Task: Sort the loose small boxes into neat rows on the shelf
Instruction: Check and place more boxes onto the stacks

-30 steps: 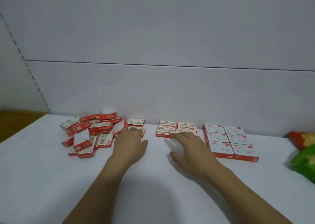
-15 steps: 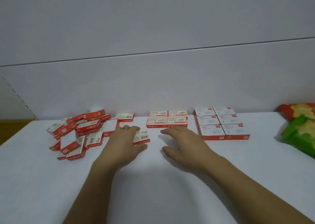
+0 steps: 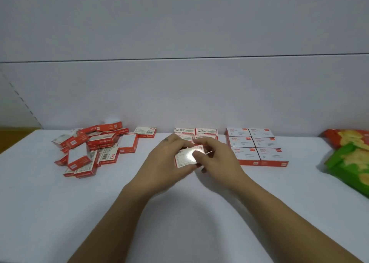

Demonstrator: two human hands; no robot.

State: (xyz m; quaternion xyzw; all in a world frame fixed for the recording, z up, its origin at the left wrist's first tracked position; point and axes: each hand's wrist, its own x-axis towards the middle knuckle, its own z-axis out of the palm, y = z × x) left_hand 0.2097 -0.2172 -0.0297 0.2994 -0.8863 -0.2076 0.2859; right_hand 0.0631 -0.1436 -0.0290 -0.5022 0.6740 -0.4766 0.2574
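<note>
Shelf, sorting partly done.
- Block of six boxes, right of centre: squared up in rows.
- Block of four boxes, at the back wall: aligned, partly hidden behind the hands.
- One box: held just in front of that block, left hand and right hand both curled round it, fingers pinching its edges.
- Single box: lay alone at the back.
- Loose pile, left: many boxes tumbled, judged the bulk of the work remaining.
- Snack bags, far right.

A red-and-white box, tilted, is pinched between the fingers. A loose pile lies well left of them. Neat rows stand just behind, and a block sits to the right.
</note>
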